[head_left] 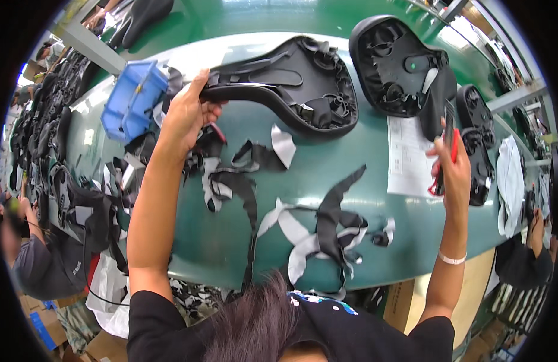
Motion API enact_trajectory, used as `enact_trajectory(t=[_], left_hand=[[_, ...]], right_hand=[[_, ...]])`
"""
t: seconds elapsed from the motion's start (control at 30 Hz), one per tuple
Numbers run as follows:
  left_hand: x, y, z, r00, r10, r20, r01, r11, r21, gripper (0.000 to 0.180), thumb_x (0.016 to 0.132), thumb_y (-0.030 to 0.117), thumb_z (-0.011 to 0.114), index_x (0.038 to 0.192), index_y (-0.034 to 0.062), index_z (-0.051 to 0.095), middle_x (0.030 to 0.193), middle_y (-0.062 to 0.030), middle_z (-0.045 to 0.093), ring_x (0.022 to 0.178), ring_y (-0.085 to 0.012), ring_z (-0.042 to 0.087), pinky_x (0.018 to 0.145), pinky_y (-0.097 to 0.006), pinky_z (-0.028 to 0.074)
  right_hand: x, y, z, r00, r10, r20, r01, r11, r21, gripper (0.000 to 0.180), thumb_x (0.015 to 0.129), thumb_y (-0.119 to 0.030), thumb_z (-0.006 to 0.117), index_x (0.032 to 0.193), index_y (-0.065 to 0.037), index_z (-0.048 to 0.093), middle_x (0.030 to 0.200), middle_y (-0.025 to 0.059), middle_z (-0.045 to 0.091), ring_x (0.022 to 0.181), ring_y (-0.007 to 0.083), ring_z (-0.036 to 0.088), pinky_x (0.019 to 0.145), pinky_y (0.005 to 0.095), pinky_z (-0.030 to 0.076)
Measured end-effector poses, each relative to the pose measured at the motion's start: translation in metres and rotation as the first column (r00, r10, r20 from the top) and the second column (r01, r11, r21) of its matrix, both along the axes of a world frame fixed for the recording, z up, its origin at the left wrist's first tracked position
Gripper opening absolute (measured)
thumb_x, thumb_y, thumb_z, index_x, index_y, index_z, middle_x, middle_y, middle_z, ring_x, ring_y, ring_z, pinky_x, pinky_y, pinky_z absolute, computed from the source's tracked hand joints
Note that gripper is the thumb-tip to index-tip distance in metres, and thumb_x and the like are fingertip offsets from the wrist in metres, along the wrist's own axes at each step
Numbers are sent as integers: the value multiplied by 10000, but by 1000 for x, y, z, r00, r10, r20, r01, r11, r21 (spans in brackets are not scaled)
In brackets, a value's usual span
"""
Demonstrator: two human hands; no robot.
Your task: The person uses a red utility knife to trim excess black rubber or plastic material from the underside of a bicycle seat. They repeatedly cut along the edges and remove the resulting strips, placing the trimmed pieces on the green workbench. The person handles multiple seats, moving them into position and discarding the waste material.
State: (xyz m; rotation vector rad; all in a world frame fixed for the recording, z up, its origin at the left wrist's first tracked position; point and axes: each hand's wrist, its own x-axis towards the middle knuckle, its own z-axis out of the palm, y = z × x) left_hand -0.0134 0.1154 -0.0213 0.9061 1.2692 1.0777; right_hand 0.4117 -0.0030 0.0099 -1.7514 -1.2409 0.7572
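Observation:
My left hand [185, 117] is closed on the narrow nose of a black bicycle saddle [312, 72], which is turned underside up over the green table. Its wide rear end points right, and the folded cover edge shows around the rim. My right hand [455, 172] grips red-handled scissors [455, 145], their dark blades pointing up and away from me. Just beyond the blades lies a second upturned black saddle [399, 72]. Black and white trimmed fabric scraps [330, 223] lie on the table between my forearms.
A blue plastic bin [125, 105] stands at the far left of the table [291, 193]. More scraps pile near my left forearm. A printed paper sheet [404, 166] lies left of my right hand. More saddles [476, 166] and a white cloth [509, 187] are at the right. Other people work on both sides.

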Motion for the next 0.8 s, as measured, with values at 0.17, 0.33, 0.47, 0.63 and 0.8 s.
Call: enact_trajectory(t=[0.17,0.33,0.47,0.63,0.8], left_hand=[[5,-12,-12,991,-24,131,23,1000,5,385,861,396,682,970,34,605,823,-79,631,731,-157,611,632,-263,466],[10,-7,-21,947,-87,309,62,994,90,330,916,322,620,1074,34,584,997,-124,656,971,-257,643,848,-370,498],[11,-12,-9,926,-86,369,10,979,204,291,919,289,604,1062,38,572,972,-90,640,862,-219,635,807,-399,505],[-17,-65,18,951,73,301,-130,976,174,281,896,312,601,1025,62,616,929,-49,667,789,-149,639,745,-322,518],[16,-118,-5,960,79,267,-93,995,40,436,897,365,624,1148,13,572,1068,-79,629,980,-170,597,894,-314,463]], right_hand=[[-39,-122,-41,918,-14,-396,-40,991,-126,490,894,-206,610,1324,-4,489,1417,153,426,1320,221,386,1115,365,244],[-194,-129,-41,764,537,-358,-560,827,43,433,920,-278,573,1291,-64,512,1125,63,551,947,166,527,865,331,441],[-257,-143,-45,197,630,-752,-752,589,296,411,985,-245,507,1345,-58,443,1333,133,502,1139,200,541,951,328,452],[-158,-110,-33,765,260,-589,-249,963,102,292,943,-118,559,1200,-44,442,1140,112,552,749,104,586,587,230,509],[-153,-92,-38,875,197,-442,-169,980,102,320,919,-79,562,1213,-33,444,1043,42,568,749,77,557,638,240,488]])
